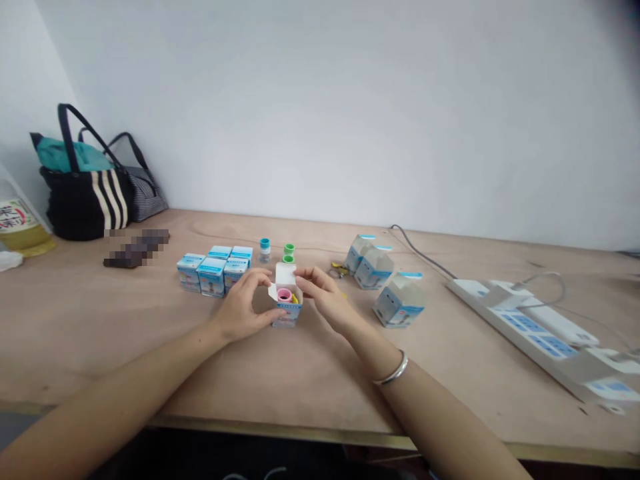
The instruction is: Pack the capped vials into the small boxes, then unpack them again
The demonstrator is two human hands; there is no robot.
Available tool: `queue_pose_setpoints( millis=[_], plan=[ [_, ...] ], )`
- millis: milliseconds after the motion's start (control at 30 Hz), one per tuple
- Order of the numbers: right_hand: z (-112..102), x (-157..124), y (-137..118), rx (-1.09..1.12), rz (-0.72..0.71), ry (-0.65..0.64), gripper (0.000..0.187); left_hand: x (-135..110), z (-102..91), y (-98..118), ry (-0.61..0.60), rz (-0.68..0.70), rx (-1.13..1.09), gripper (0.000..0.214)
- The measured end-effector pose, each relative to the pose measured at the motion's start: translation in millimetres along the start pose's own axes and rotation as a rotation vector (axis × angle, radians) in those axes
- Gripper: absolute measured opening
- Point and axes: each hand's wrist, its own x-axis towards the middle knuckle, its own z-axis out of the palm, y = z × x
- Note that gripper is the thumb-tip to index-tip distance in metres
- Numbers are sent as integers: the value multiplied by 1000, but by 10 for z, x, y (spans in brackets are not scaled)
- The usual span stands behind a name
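A small blue-and-white cardboard box [287,316] stands upright on the table with its top flaps up. Inside it show a pink ring-topped item [285,295] and something yellow [295,299]. My left hand [243,312] grips the box from the left, thumb across its front and fingertips by the side flap. At the back right corner, the thumb and forefinger of my right hand [327,297] pinch the raised flap. Just behind the box stand a clear item with a blue top [265,251] and a green ring-shaped item [289,253].
Several closed boxes [211,275] are grouped at left. Three boxes with raised tops [399,301] stand at right, near a yellow item with a metal ring [338,269]. Power strips [530,330] and cables lie far right; bags [90,200] and a bottle [23,223] stand far left.
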Motion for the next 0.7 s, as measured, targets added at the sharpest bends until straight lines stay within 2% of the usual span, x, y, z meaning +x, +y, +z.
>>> queue_pose_setpoints(
  millis=[100, 233, 300, 433, 533, 633, 700],
  plan=[
    [22, -21, 22, 80, 41, -35, 33, -1, -2, 37, -25, 34, -29, 31],
    [55, -32, 48, 154, 107, -46, 46, -34, 46, 62, 19, -88, -186, 57],
    [55, -26, 48, 154, 105, -40, 49, -39, 60, 58, 34, -132, -234, 61],
    [42, -21, 33, 167, 0, -110, 45, -8, 35, 49, -20, 4, -157, 43],
    [30, -33, 13, 138, -100, -112, 36, 3, 29, 49, -52, 96, -103, 31],
    [1, -38, -10, 49, -223, -92, 26, -12, 49, 49, -65, 125, -97, 24],
    [-36, -29, -25, -97, -333, -69, 21, -28, 61, 48, -42, 108, -84, 25]
  ],
)
